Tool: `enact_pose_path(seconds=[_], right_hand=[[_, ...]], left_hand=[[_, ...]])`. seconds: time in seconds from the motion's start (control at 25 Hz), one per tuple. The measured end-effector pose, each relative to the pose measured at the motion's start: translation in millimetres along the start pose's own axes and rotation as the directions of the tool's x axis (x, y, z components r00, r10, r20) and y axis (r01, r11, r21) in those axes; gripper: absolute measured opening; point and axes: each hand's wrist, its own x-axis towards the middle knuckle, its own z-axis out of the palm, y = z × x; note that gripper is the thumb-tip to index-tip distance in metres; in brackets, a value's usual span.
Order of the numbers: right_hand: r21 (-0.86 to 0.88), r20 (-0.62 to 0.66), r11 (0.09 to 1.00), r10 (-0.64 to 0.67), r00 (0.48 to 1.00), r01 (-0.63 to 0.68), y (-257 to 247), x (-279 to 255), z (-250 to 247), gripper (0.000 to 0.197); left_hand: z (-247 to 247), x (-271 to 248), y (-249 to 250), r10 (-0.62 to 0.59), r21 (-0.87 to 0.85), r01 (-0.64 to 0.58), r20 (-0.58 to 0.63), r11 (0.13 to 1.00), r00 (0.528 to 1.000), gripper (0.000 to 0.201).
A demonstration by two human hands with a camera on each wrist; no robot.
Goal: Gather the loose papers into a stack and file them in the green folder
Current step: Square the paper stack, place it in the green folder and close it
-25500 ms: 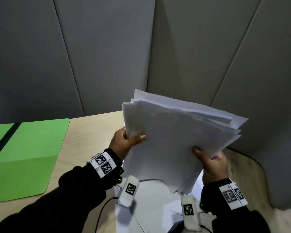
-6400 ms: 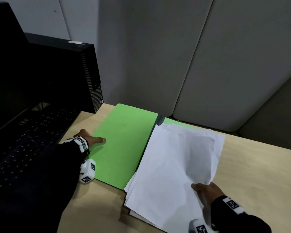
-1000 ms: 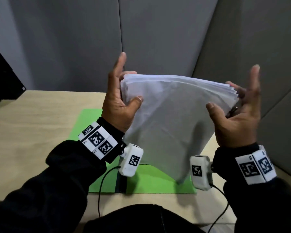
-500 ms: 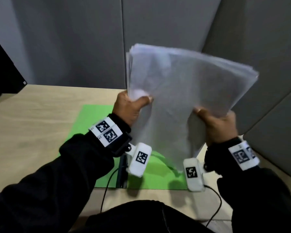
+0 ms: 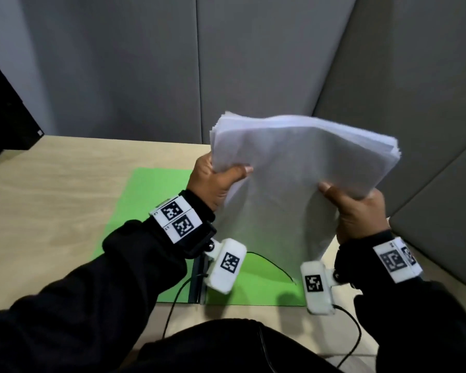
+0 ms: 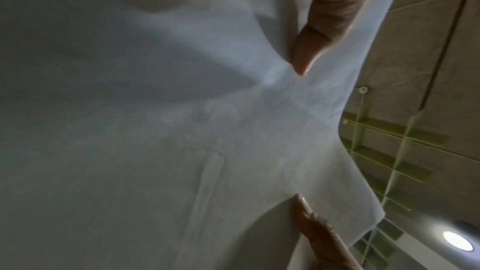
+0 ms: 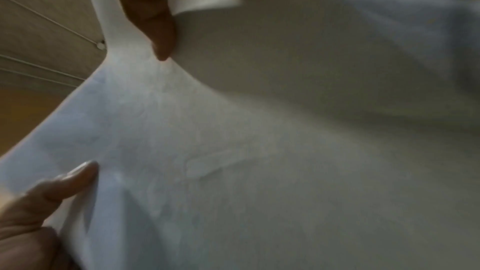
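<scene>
Both hands (image 5: 283, 200) around seemingly squared papers (image 5: 293, 184)

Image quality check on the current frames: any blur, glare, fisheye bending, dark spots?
Head view: paper stack slightly motion-blurred, panel seams bowed by the wide lens, green folder evenly lit. Left wrist view: soft and dim across the paper, with a bright ceiling light flaring at lower right. Right wrist view: blurred, with shadowed folds in the sheets.
</scene>
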Motion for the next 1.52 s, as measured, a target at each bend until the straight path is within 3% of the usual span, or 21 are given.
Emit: enact_pose_path(seconds=[0.12,0.2,0.28,0.32,0.4,0.44,0.52,0.6,0.72,0.84,0.96,1.0,1.08,1.12,1.16,1.2,1.24,1.28,1.32,1.4,1.52], right_hand=[[0.059,-0.028,0.993,-0.102,0.994,0.104,-21.1,8.8,1.0,0.015],[0.134,0.048,0.982,-0.141,0.989,0.133,-29.0,11.5,-7.7,0.024],[0.153,0.140,0.984,-0.112,0.984,0.090,-19.4,5.8,-17.8,0.025],[0.124,0.160,0.991,-0.069,0.985,0.049,-9.0,0.8,-20.3,0.025],[0.012,0.154,1.000,0.024,0.988,-0.026,13.5,-8.9,-18.6,0.037],[-0.016,0.136,0.999,0.048,0.990,-0.047,21.4,-12.6,-14.7,0.040],[0.021,0.074,0.999,0.046,0.996,-0.048,20.9,-11.4,-7.8,0.028],[0.040,0.031,0.999,-0.012,0.999,0.010,6.3,-4.0,-4.9,0.021],[0.103,0.097,0.993,-0.065,0.993,0.055,-3.7,3.0,-12.9,0.023],[0.028,0.161,0.995,0.090,0.983,-0.096,27.9,-6.7,-23.9,0.032],[-0.141,0.173,0.973,0.208,0.963,-0.185,64.7,-21.3,-29.5,0.015],[-0.187,0.158,0.966,0.212,0.964,-0.181,67.7,-21.7,-30.2,0.027],[-0.264,0.161,0.955,0.183,0.970,-0.136,56.4,-19.6,-28.7,0.036],[-0.304,0.199,0.950,0.138,0.970,-0.073,45.1,-17.4,-28.2,0.039],[-0.342,0.238,0.940,0.095,0.967,-0.008,31.9,-15.5,-27.6,0.039],[-0.386,0.279,0.920,0.043,0.959,0.071,20.2,-12.9,-27.1,0.032],[-0.447,0.327,0.881,-0.001,0.945,0.156,8.6,-11.5,-25.6,0.022],[-0.509,0.389,0.824,-0.036,0.920,0.248,0.1,-11.5,-24.2,0.011],[-0.566,0.444,0.761,-0.045,0.895,0.319,-7.0,-12.2,-22.8,0.006],[-0.615,0.497,0.692,-0.031,0.867,0.377,-12.9,-11.6,-25.1,0.009],[-0.660,0.492,0.658,0.013,0.870,0.363,-15.4,-9.4,-41.4,0.008]], left_hand=[[7.1,5.8,24.1,0.076,-0.064,-0.075,0.018,0.995,0.997,0.037],[-4.6,10.9,29.1,0.126,-0.107,-0.116,0.093,0.987,0.988,0.053],[-17.9,6.9,16.6,0.086,-0.084,-0.074,0.152,0.994,0.985,0.063],[-21.5,1.6,4.9,0.021,-0.075,-0.009,0.163,0.997,0.986,0.062],[-20.1,-10.0,-16.7,-0.110,-0.014,0.113,0.139,0.993,0.984,0.042],[-16.3,-13.1,-22.5,-0.137,0.031,0.135,0.117,0.990,0.984,0.028],[-6.6,-9.8,-18.1,-0.117,0.091,0.111,0.064,0.990,0.991,0.010],[-2.4,-1.4,-1.0,-0.062,0.047,0.060,0.047,0.997,0.997,0.014],[-12.5,6.1,12.4,-0.014,-0.076,0.026,0.152,0.997,0.988,0.021],[-20.7,-4.4,-11.3,-0.076,-0.047,0.086,0.184,0.995,0.980,0.027],[-18.6,-13.9,-30.8,-0.173,0.073,0.163,0.149,0.984,0.974,0.024],[-19.1,-11.1,-25.8,-0.131,0.087,0.121,0.123,0.989,0.984,0.025],[-24.0,0.7,3.3,0.078,0.156,-0.087,0.061,0.984,0.995,0.050],[-28.3,8.1,23.3,0.219,0.242,-0.224,0.047,0.944,0.975,0.064],[-32.3,14.6,43.7,0.352,0.398,-0.350,0.070,0.848,0.933,0.076],[-33.8,17.9,63.5,0.448,0.601,-0.439,0.146,0.668,0.882,0.082],[-33.3,18.9,79.1,0.469,0.740,-0.495,0.274,0.455,0.840,0.082],[-32.5,19.2,88.5,0.404,0.779,-0.538,0.402,0.321,0.822,0.073],[-30.0,17.3,92.9,0.295,0.756,-0.567,0.488,0.327,0.821,0.057],[-27.3,10.3,86.8,0.142,0.658,-0.536,0.554,0.529,0.820,0.032],[-42.3,0.4,58.1,0.150,0.514,-0.396,0.455,0.761,0.878,0.016]])
